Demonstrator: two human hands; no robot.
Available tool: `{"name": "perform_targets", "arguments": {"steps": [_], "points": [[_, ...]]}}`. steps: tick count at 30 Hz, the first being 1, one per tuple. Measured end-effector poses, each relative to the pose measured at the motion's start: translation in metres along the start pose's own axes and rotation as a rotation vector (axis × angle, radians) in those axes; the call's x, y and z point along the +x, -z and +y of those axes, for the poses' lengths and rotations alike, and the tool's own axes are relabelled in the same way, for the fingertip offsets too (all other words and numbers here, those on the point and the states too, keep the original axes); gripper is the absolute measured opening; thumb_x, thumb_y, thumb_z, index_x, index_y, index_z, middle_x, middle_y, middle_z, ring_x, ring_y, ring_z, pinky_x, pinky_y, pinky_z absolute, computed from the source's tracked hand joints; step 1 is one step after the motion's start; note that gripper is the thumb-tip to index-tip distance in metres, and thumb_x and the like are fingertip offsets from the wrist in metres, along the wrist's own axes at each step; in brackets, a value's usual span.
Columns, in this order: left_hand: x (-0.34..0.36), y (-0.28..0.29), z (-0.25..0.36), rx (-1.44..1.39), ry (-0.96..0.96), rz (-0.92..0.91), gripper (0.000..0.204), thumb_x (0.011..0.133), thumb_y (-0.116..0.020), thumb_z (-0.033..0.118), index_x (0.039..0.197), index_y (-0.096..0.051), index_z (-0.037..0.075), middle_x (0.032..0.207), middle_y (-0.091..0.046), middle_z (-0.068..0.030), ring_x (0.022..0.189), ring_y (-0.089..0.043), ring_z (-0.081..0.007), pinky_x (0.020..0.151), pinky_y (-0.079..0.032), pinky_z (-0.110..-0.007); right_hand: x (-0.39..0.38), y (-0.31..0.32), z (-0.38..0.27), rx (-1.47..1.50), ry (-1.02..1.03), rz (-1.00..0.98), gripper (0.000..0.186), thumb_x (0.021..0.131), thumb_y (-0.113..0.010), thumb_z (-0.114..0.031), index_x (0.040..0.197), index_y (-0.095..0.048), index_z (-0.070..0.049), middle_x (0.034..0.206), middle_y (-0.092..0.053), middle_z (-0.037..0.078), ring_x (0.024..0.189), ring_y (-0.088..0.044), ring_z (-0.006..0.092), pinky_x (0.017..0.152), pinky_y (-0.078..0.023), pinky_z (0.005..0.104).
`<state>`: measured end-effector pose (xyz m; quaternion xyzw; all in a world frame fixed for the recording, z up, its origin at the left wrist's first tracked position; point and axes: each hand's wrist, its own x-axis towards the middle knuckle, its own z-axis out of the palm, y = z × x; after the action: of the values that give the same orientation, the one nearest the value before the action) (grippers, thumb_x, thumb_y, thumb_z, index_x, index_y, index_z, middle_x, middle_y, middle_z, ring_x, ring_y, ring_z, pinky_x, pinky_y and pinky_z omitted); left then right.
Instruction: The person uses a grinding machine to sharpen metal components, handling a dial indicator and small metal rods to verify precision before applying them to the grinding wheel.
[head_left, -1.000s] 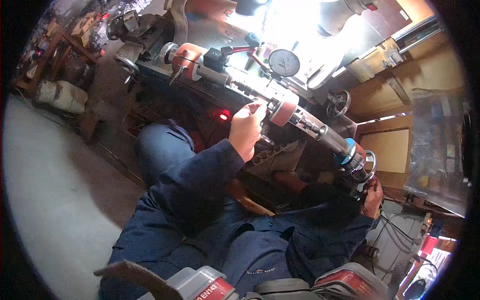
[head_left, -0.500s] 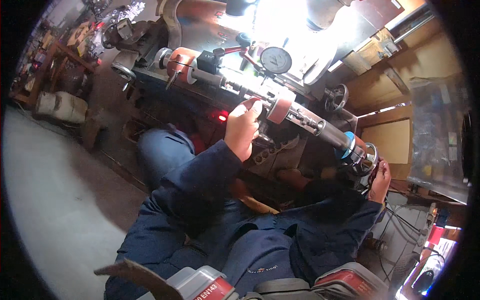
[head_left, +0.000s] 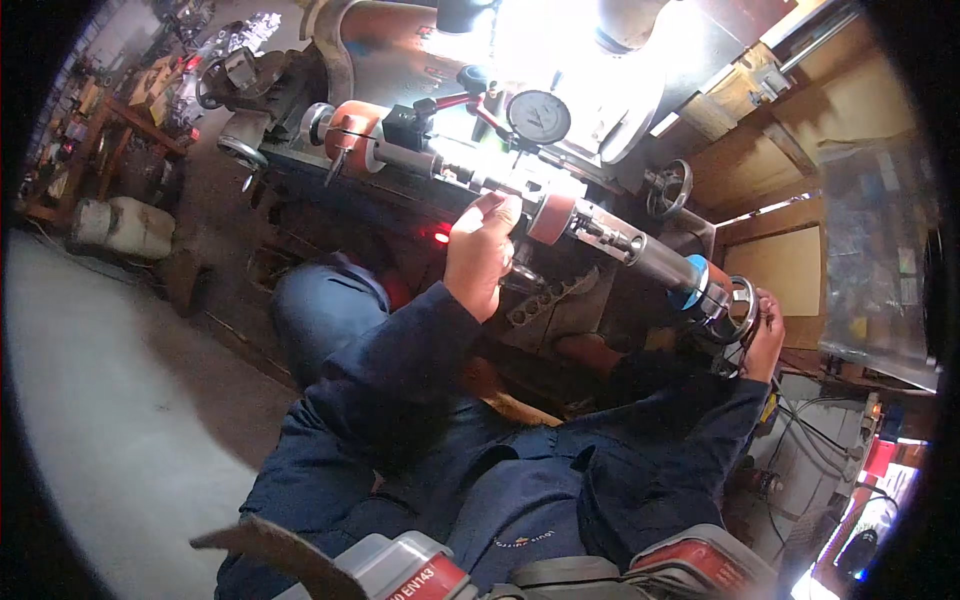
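A long machine bed carries a metal shaft assembly (head_left: 405, 158) that runs from upper left to lower right. My left hand (head_left: 482, 250) is closed, thumb and fingers pinching the shaft just left of a red collar (head_left: 552, 217); the exact part under the fingertips is hidden. A round dial gauge (head_left: 540, 118) on a jointed red arm (head_left: 447, 101) stands just above that spot. On the right end sits a chromed handwheel (head_left: 747, 300) behind a blue and orange housing (head_left: 708, 284). My right hand (head_left: 765, 338) curls round the wheel's outer rim.
An orange clamp block (head_left: 354, 137) with a lever holds the shaft's left end. Another handwheel (head_left: 670, 188) stands behind the bed. Below the bed lies a strip with round holes (head_left: 550, 298). Cables (head_left: 805, 425) hang at the lower right, and a bright lamp glares above.
My right hand has shifted slightly upward along the handwheel's rim. My left hand keeps its pinch on the shaft. The whole scene has slid a little left and up in view.
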<state>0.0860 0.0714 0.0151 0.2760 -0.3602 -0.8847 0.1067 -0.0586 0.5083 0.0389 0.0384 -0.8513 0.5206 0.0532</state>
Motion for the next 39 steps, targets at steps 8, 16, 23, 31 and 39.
{"name": "perform_targets", "arguments": {"steps": [8,16,23,31,39], "points": [[0.002,0.000,0.007,0.030,-0.044,-0.035,0.026,0.097,-0.065,0.020,0.116,-0.055,0.004,0.067,-0.043,0.0073,0.046,-0.034,-0.0009,0.040,-0.027,-0.019,0.013,-0.009,0.006,-0.008,-0.011,-0.049,0.032,0.103,-0.053,-0.032,0.112,-0.066,-0.004,0.097,-0.064,-0.001,0.084,-0.056,0.0089,0.076,-0.046,0.0245],[0.002,-0.001,0.006,0.008,-0.048,-0.037,0.025,0.098,-0.065,0.023,0.111,-0.055,0.004,0.063,-0.040,0.0085,0.044,-0.031,-0.0003,0.039,-0.024,-0.019,0.013,0.001,0.003,-0.352,0.119,0.038,0.038,0.100,-0.057,-0.036,0.117,-0.063,-0.002,0.098,-0.067,0.008,0.093,-0.062,0.0182,0.087,-0.049,0.0344],[-0.002,-0.011,0.006,0.160,-0.144,0.042,0.027,0.097,-0.066,0.030,0.103,-0.055,0.006,0.061,-0.041,0.0077,0.044,-0.033,-0.0005,0.039,-0.025,-0.019,-0.045,-0.056,-0.145,-0.323,0.289,0.108,0.032,0.101,-0.054,-0.020,0.130,-0.060,-0.006,0.086,-0.063,0.006,0.080,-0.058,0.0133,0.075,-0.048,0.0290],[0.002,-0.005,0.016,0.115,-0.082,-0.038,0.019,0.095,-0.067,0.012,0.105,-0.062,-0.004,0.100,-0.067,-0.0067,0.092,-0.062,-0.0107,0.081,-0.050,-0.025,-0.074,-0.148,-0.170,-0.016,0.185,-0.166,0.010,0.099,-0.059,-0.013,0.100,-0.062,-0.003,0.079,-0.062,0.004,0.076,-0.058,0.0121,0.073,-0.048,0.0276],[0.017,0.018,-0.028,0.457,-0.551,0.053,0.019,0.096,-0.064,0.012,0.107,-0.061,-0.003,0.094,-0.066,-0.0055,0.076,-0.062,-0.0103,0.065,-0.050,-0.024,-0.083,-0.197,-0.165,-0.062,0.269,-0.341,0.019,0.098,-0.062,-0.019,0.095,-0.063,0.000,0.080,-0.063,0.008,0.076,-0.061,0.0131,0.069,-0.048,0.0286]]}}
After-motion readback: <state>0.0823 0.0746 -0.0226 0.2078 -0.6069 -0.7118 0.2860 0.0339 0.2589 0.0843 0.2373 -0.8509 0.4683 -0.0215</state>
